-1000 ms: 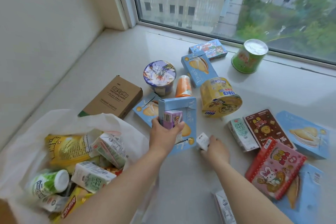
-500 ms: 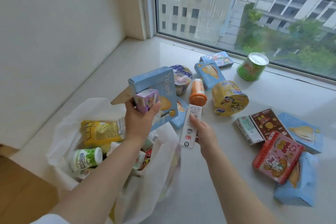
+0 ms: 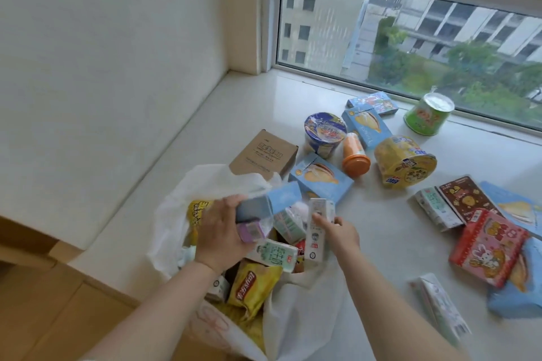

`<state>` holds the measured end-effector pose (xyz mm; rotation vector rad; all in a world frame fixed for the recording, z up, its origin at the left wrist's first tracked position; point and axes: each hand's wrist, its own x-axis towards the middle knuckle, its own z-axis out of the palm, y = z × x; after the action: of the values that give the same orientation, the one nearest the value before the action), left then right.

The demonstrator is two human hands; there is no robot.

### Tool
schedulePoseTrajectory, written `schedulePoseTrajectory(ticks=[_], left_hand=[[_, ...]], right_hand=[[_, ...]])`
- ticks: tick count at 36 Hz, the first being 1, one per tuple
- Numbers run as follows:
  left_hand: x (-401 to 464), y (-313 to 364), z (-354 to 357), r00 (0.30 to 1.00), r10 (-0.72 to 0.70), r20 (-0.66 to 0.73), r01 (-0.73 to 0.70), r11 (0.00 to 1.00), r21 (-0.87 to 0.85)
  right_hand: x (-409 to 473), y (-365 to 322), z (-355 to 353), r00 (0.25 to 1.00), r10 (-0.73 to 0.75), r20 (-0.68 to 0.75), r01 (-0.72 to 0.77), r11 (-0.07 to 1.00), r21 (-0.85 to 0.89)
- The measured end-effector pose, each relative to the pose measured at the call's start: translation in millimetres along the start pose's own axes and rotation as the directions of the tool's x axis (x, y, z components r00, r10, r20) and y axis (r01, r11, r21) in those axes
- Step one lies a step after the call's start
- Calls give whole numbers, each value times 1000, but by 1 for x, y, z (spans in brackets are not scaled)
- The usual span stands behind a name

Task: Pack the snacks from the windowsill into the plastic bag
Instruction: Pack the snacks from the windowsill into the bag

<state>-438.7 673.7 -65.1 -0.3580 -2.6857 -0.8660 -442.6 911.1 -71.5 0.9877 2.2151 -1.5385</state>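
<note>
Thin, crinkled translucent white plastic bag (image 3: 181, 208); smooth, faintly glossy pale stone-like windowsill (image 3: 381, 243); matt brown cardboard box (image 3: 264, 155); glossy yellow foil-like crisp packet (image 3: 252, 287); printed paperboard light-blue box (image 3: 322, 179); orange plastic bottle (image 3: 355, 155) with smooth cap; matt painted wall (image 3: 102, 67).

Blue box (image 3: 275, 199) in left hand (image 3: 223, 231): motion-blurred, print unreadable. Purple carton (image 3: 249, 231) half covered by same hand. Bag (image 3: 305, 302): lower part cut by bottom edge; deeper contents buried under top packs. Right-edge blue box (image 3: 519, 208) cropped by frame. Carton (image 3: 440, 308) near bottom right smeared, label illegible.
</note>
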Motion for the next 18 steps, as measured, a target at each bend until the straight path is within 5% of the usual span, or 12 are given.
schedulePoseTrajectory(ticks=[3, 7, 14, 18], left_hand=[[-10, -7, 12, 972, 233, 18, -233, 968, 97], [-21, 2, 29, 875, 371, 310, -433, 886, 162], [4, -3, 42, 750, 113, 652, -372, 886, 275], [37, 0, 43, 716, -160, 680, -76, 950, 303]], right_hand=[[-1, -1, -13, 992, 30, -122, -15, 992, 121], [1, -17, -34, 977, 42, -209, 18, 961, 276], [-14, -15, -36, 987, 100, -126, -44, 923, 383], [-20, -12, -37, 995, 83, -62, -50, 911, 410]])
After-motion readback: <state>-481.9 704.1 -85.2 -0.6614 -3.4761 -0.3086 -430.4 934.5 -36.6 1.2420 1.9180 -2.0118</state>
